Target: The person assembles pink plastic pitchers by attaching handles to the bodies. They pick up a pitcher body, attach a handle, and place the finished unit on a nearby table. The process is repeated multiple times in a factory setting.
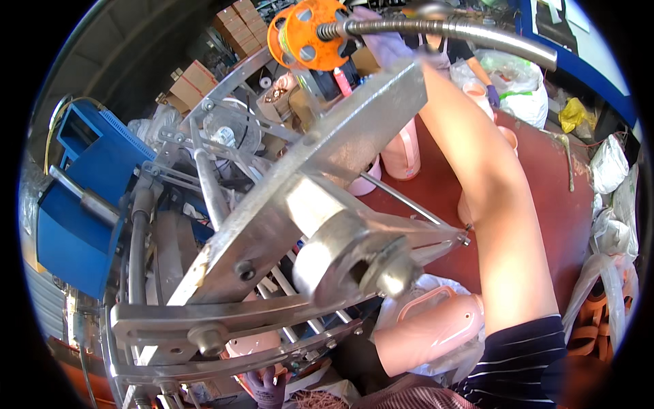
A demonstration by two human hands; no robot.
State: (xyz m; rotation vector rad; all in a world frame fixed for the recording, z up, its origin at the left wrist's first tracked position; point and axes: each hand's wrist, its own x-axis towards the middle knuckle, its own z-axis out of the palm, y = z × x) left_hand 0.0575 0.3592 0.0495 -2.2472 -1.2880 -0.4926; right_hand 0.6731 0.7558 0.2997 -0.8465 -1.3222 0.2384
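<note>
Reaching far up the right side of the scene, the person's bare right forearm ran from a dark striped sleeve [524, 361] at the near edge to a purple-gloved right hand [390, 46] at the far end of a flat grey steel bar [320, 170]. The hand lay against the bar's far tip, just below a corrugated silver metal hose [463, 31]; the bar hid its fingers, so whether they closed on anything could not be told. Just left of the hand stood an orange plastic spool with round holes [315, 33].

The left hand [268, 390], also in a purple glove, showed only in part at the near edge, under the curved steel frame [225, 324] of the machine; its grip could not be made out either. Just above it, behind the frame, sat a pink plastic bottle [253, 343].

A second pink plastic jug with a handle [429, 327] lay on its side near the striped sleeve, resting on clear plastic bags. Near the middle, a stubby grey steel cylinder [347, 259] jutted from the bar. Further off, another pink bottle [402, 153] stood upright on the dark red tabletop [545, 198]. A blue metal housing [82, 204] filled the left side, and another person in a dark top stood far off beyond the table
</note>
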